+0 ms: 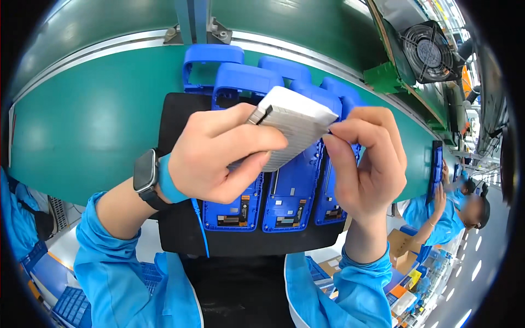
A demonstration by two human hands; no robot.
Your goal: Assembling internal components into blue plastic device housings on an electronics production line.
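My left hand (pixel 219 153) is closed round a white and grey, finely striped sheet or thin pad (pixel 298 128), tilted up in front of me. A small black mark shows near its left edge. At the right edge of this sheet, my right hand (pixel 369 158) pinches thumb and forefinger together. Whatever lies between those fingertips is too small to make out. Beneath both hands, several blue plastic housings (pixel 292 188) lie side by side on a black mat (pixel 180 120), their lower ends showing dark panels and small pale patches.
Blue frame-like covers (pixel 249 76) stand along the mat's far side on the green bench (pixel 98 109). A blue cord (pixel 200 224) runs from my left wristband past the mat's front edge. A fan (pixel 429 52) is at the upper right; a co-worker (pixel 454 213) sits far right.
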